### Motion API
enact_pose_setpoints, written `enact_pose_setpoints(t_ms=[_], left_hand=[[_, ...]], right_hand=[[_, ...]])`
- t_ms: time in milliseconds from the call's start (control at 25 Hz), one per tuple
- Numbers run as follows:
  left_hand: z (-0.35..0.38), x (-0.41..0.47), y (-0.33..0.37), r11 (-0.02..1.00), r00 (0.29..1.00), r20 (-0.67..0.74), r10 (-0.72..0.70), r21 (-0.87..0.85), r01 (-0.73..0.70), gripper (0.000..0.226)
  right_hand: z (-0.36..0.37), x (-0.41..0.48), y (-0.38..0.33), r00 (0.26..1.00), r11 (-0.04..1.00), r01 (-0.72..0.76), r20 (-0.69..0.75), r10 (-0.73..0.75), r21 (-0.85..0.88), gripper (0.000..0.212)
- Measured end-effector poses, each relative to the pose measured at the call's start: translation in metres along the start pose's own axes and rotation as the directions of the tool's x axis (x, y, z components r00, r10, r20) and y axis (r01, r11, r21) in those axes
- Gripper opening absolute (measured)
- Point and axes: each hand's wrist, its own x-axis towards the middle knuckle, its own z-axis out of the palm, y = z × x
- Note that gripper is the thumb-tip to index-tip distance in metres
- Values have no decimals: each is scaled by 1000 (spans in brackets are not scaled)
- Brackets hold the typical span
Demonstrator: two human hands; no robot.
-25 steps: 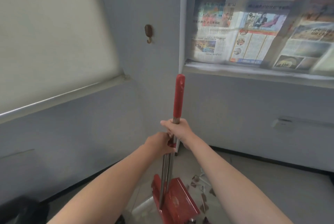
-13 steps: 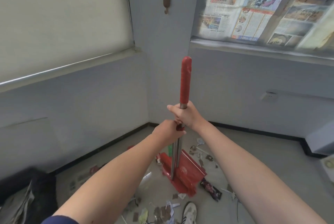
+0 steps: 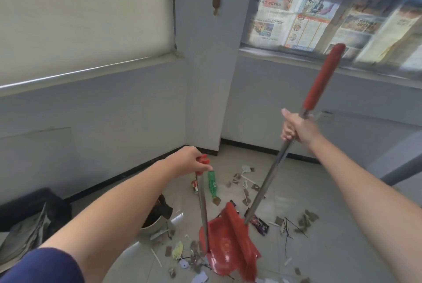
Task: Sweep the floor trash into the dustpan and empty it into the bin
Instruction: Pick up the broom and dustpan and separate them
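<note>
My left hand (image 3: pixel 190 161) grips the red top of the dustpan's metal handle (image 3: pixel 202 209). The red dustpan (image 3: pixel 225 246) stands on the floor at the bottom centre. My right hand (image 3: pixel 296 128) grips the broom's metal shaft (image 3: pixel 269 182) just below its red grip (image 3: pixel 322 77). The broom leans to the right, and its red head (image 3: pixel 239 239) lies against the dustpan. Trash is scattered over the grey floor: a green bottle (image 3: pixel 212 183), a dark wrapper (image 3: pixel 259 224), paper scraps (image 3: pixel 245 181) and thin black sticks (image 3: pixel 288 231).
A black bag (image 3: pixel 27 209) with papers lies at the left wall. A round metal bin (image 3: pixel 155 220) with a dark liner sits behind my left forearm. A grey column (image 3: pixel 205 77) fills the corner. Newspapers (image 3: pixel 319 15) cover the window at the right.
Both hands held the two handles together at the centre. Now they have parted: my right hand swung the broom out to the right, my left keeps the dustpan handle. The view tilted down.
</note>
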Motion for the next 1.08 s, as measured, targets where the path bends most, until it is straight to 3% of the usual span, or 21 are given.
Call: enact_pose_setpoints(t_ms=[80, 120, 200, 240, 280, 360, 440, 520, 640, 760, 880, 1080], left_hand=[[18, -12, 16, 995, 1000, 18, 24, 99, -25, 44], [31, -15, 33, 988, 999, 33, 35, 151, -40, 43], [56, -16, 70, 955, 997, 35, 73, 287, -80, 35], [67, -16, 83, 943, 997, 32, 73, 323, -80, 28], [76, -16, 94, 940, 998, 18, 58, 336, -61, 27], [91, -19, 105, 934, 1000, -13, 25, 356, -19, 31], [104, -31, 108, 924, 997, -75, 11, 381, 18, 33], [113, -45, 112, 923, 986, -168, -5, 378, 70, 40], [131, -60, 125, 911, 956, -293, -31, 385, 148, 38], [146, -69, 131, 869, 955, -298, -3, 471, 150, 32], [155, -80, 102, 863, 966, -258, -32, 481, 157, 35], [156, -114, 30, 888, 957, -240, -160, 389, 246, 42]], right_hand=[[0, -21, -8, 997, 965, 53, 59, -40, -256, 59], [13, -36, -10, 994, 884, 56, 111, -4, -465, 61], [42, -73, -11, 956, 567, 74, 221, 195, -820, 72], [50, -89, -10, 915, 432, 111, 262, 307, -895, 73], [53, -104, -6, 866, 393, 134, 300, 399, -910, 69], [41, -127, 2, 765, 536, 71, 391, 512, -841, 50], [20, -143, 12, 678, 712, -146, 455, 578, -687, 27], [-1, -154, 28, 648, 771, -354, 456, 610, -529, 27], [-18, -165, 46, 532, 710, -623, 488, 692, -328, 27], [-12, -181, 62, 420, 606, -756, 529, 737, -245, 28], [5, -200, 94, 371, 496, -841, 437, 819, -217, 6], [37, -216, 133, 367, 400, -910, 237, 899, -108, 8]])
